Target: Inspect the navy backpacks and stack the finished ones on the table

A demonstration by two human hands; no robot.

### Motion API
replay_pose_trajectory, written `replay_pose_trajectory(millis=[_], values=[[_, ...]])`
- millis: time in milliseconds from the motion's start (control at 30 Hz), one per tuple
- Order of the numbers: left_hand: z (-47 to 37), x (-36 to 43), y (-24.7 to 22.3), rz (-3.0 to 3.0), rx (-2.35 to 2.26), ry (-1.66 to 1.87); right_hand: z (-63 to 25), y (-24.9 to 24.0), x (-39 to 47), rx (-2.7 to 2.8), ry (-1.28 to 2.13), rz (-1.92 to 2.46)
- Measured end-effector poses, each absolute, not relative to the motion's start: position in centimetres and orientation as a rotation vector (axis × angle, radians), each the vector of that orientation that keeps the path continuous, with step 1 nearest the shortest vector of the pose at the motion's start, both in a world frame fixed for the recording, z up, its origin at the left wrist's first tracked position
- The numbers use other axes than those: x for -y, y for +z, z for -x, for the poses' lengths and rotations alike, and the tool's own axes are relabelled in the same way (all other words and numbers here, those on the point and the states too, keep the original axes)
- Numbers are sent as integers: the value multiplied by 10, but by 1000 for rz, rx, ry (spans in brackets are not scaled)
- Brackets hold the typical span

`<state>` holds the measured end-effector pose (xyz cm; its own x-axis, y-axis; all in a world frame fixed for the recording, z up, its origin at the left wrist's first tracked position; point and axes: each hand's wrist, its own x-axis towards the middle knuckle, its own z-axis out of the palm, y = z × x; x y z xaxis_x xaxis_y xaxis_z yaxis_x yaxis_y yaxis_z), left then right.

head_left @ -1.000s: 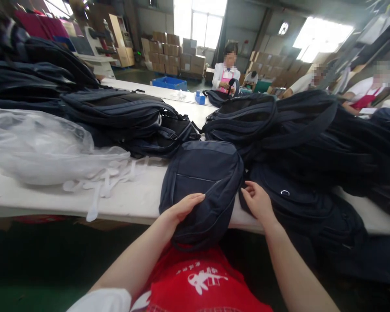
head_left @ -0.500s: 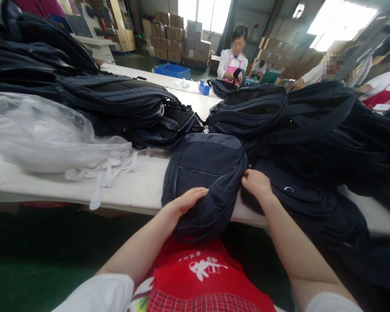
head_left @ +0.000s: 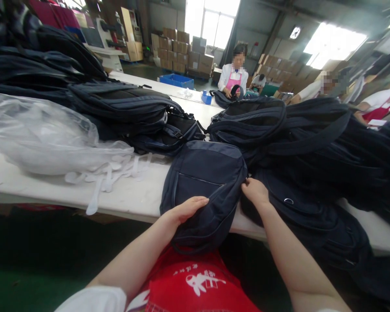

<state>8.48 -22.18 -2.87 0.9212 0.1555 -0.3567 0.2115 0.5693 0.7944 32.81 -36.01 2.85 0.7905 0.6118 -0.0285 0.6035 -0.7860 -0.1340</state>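
A dark navy backpack (head_left: 211, 164) lies front side up at the table's near edge, its lower end against my red apron. My left hand (head_left: 191, 209) rests on its lower front, thumb stretched over the fabric and the other fingers mostly hidden, gripping the cloth. At the bag's right side, my right hand (head_left: 255, 190) is closed in a pinch on the side edge by the zipper seam. Whether a zipper pull is between those fingertips is too small to tell. A slanted zipper line crosses the front panel above my left hand.
Piled navy backpacks lie to the right (head_left: 312, 125) and back left (head_left: 123, 104). A clear plastic bag (head_left: 45, 134) with white strips (head_left: 107, 177) spilling from it is on the white table (head_left: 133, 195). A blue crate (head_left: 176, 81) stands farther back. Co-workers are across the table.
The view has tilted up slightly, so everything sits a little lower in the picture. Both hands keep their places on the backpack, with the right hand still pinching its side edge.
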Motion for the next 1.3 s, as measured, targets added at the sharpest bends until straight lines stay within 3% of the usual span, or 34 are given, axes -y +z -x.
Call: replay_pose_trajectory(millis=[400, 633, 800, 1067, 1300], values=[[-85, 225, -27, -947, -410, -19, -313, 38, 394, 1309, 303, 2413], [-85, 226, -26, -919, -426, 7, -217, 34, 406, 1306, 971, 2019], [-85, 222, -25, -1118, -458, 46, -159, 20, 400, 1230, 690, 2182], [-116, 260, 25, -2493, -600, 89, -148, 5, 407, 1128, 690, 2103], [-148, 272, 26, -2419, -658, -43, -153, 21, 420, 1352, 470, 2045]])
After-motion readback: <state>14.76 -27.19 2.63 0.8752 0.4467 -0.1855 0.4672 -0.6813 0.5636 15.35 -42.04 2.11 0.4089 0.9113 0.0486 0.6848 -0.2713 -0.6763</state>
